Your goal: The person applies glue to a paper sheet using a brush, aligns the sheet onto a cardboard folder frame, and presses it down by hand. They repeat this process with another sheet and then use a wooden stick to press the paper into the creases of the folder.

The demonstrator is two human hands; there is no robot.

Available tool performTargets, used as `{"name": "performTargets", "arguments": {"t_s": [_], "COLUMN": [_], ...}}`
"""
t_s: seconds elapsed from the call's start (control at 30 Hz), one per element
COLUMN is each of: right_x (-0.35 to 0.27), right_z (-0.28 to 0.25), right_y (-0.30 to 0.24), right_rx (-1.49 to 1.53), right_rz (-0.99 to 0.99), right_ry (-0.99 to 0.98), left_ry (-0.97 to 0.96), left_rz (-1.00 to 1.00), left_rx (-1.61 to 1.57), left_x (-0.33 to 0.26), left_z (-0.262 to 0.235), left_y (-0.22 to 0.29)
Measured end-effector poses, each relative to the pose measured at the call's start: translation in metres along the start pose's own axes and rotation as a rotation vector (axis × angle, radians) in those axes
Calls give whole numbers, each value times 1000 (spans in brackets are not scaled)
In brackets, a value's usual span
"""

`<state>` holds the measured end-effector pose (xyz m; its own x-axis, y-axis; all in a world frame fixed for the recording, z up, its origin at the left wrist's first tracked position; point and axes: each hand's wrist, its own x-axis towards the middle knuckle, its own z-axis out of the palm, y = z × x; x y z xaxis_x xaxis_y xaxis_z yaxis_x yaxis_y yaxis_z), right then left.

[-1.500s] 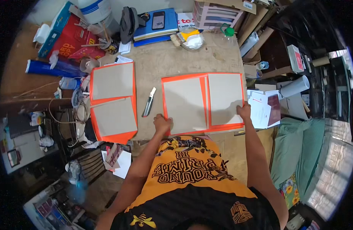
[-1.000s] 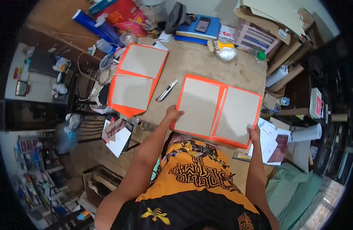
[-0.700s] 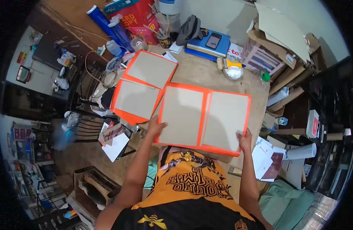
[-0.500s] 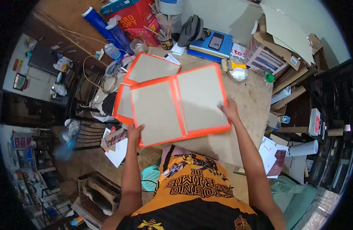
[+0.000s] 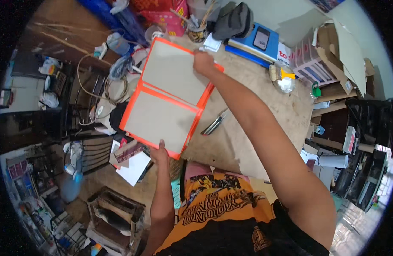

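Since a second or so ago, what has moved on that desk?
Both hands lifted the orange-edged folder off the right of the table and carried it left, over the matching folder. The left hand holds its near edge, the right hand its far edge. The knife stayed put.

Matt grey board (image 5: 162, 100), glossy orange edging

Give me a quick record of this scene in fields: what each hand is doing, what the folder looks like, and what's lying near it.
Left hand: grips the near edge of the orange folder cover
Right hand: fingers on the far edge of the same cover
Cover: open, two grey board panels with orange borders, over the left part of the table
Table: bare wood, cluttered along the far side
Near the cover: utility knife on the table to its right
Far side: phone on a blue book, dark cap
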<state>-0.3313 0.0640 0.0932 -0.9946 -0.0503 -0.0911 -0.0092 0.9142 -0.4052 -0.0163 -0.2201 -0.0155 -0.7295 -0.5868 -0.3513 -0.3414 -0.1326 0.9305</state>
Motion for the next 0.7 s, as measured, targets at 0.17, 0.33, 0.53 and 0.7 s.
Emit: {"name": "performTargets", "arguments": {"t_s": [0.17,0.33,0.53,0.7], "right_x": [-64,-196,-365,-437], "right_z": [6,41,66,67], "right_y": [31,77,124,122], "right_rx": [41,248,491,462], "right_rz": [-95,4,656,796], "right_ry": [462,380,337,461], "left_ry": [189,-856,-1044,-1126], "left_rz": [545,795,872,662], "left_rx": [969,1017,1101,1087], "left_x": [-31,-33,-68,-51], "left_z": [15,71,183,209], "left_y": [52,50,46,22]}}
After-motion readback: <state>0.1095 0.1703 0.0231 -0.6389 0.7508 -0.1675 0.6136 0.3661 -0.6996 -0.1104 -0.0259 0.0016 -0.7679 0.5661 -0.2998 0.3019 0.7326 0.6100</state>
